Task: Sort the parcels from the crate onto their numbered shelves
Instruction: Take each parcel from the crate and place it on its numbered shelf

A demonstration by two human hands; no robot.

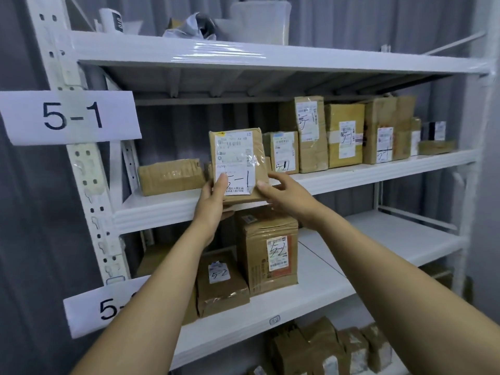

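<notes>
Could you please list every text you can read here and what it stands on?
"5-1": upper sign.
"5-1", handwritten: held parcel, small parcel, tall parcel, square parcel.
"5-2", handwritten: low parcel, big parcel.
"5-": lower sign, rest hidden by arm.
Other print: too blurred.

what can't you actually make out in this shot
Head view only.
- Lower shelf sign: digit after "5-" hidden by the left forearm.
- Held 5-1 parcel: printed label text too blurred to read.
- Crate: outside the frame.
- Bottom-shelf parcels: cut off by the lower edge.
</notes>
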